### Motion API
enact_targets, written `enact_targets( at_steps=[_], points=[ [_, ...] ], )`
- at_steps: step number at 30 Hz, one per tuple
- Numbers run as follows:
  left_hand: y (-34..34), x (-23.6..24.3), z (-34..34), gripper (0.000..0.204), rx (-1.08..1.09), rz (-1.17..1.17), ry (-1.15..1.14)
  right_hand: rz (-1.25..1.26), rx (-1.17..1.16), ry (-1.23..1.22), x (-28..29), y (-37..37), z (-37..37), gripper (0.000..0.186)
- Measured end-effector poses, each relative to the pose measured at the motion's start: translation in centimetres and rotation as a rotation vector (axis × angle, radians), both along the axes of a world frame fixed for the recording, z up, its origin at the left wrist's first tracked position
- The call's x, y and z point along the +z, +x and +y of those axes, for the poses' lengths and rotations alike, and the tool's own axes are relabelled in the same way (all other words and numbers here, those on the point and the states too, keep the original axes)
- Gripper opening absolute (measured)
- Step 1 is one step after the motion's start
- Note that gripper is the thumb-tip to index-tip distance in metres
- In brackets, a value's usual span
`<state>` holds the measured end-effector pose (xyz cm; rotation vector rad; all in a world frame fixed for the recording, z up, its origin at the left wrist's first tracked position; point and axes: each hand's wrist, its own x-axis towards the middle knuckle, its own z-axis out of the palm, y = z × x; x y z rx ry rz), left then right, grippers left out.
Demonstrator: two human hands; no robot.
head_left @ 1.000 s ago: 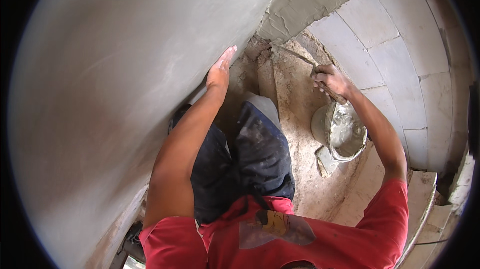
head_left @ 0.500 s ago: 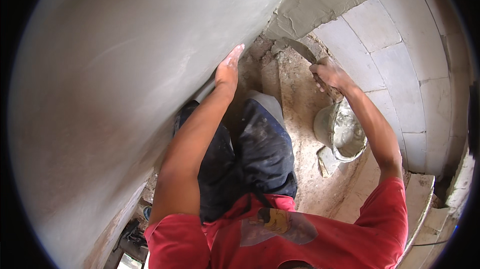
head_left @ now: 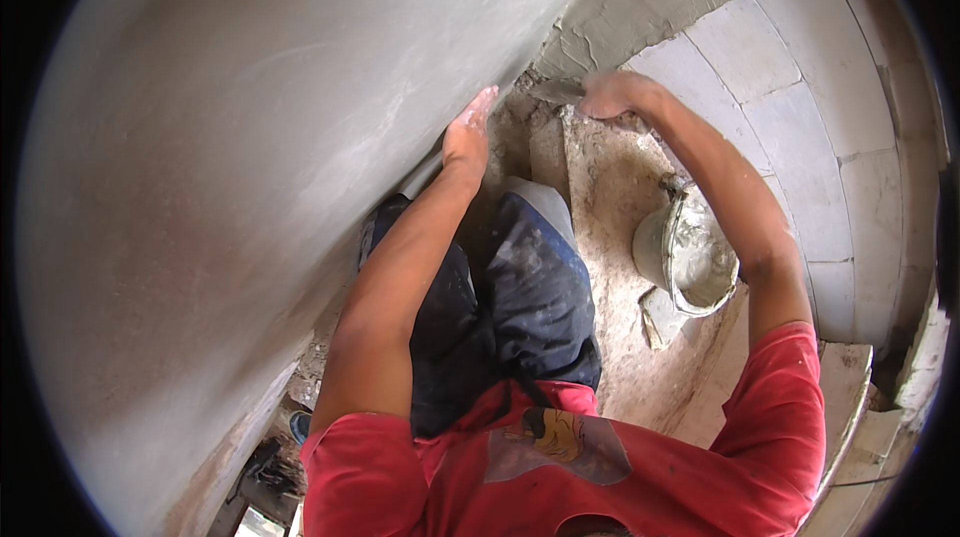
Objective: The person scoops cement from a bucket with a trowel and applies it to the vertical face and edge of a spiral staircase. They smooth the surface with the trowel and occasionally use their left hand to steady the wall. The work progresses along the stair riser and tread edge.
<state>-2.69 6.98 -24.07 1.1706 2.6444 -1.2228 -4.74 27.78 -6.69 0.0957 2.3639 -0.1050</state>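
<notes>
My left hand point(head_left: 470, 129), whitened with plaster at the fingers, rests against the smooth grey wall point(head_left: 250, 157) with its fingers stretched out. In my right hand point(head_left: 615, 95) is a trowel, closed in my fingers. Its blade point(head_left: 556, 91) lies at the lower edge of the wet grey plaster point(head_left: 650, 2), near the corner where the two walls meet. My hand hides the trowel's handle. A bucket point(head_left: 652, 245) with grey mortar point(head_left: 703, 252) in it stands tilted below my right forearm.
Pale bare blocks point(head_left: 745, 47) make up the wall on the right, below the plaster. The rough floor point(head_left: 610, 187) is dusty and carries mortar crumbs. Beside the bucket lies a smeared flat piece point(head_left: 660, 319). My knees point(head_left: 535, 257) are bent close to the left wall.
My right hand has moved up and left with the trowel, from above the bucket to the corner at the plaster's lower edge. My left hand has shifted only slightly.
</notes>
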Motion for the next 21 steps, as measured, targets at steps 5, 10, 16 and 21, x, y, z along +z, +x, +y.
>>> enact_targets(
  at_steps=[5,10,16,21],
  points=[
    [0.2,0.6,-0.2,0.061,0.017,-0.025,0.077,0.054,0.286,0.292,3.1,-1.2,-1.5,0.027],
    [0.2,0.4,-0.1,0.062,-0.003,-0.010,0.007,0.253,0.710,0.615,0.8,-2.1,-2.5,0.024],
    [-0.1,-0.2,0.1,0.063,0.014,-0.003,0.091,0.249,0.848,0.698,-3.5,-3.5,-3.4,0.027],
    [-0.1,0.1,0.1,0.062,-0.003,-0.013,0.015,0.319,0.792,0.697,-5.1,-3.7,-4.1,0.026]
  ],
)
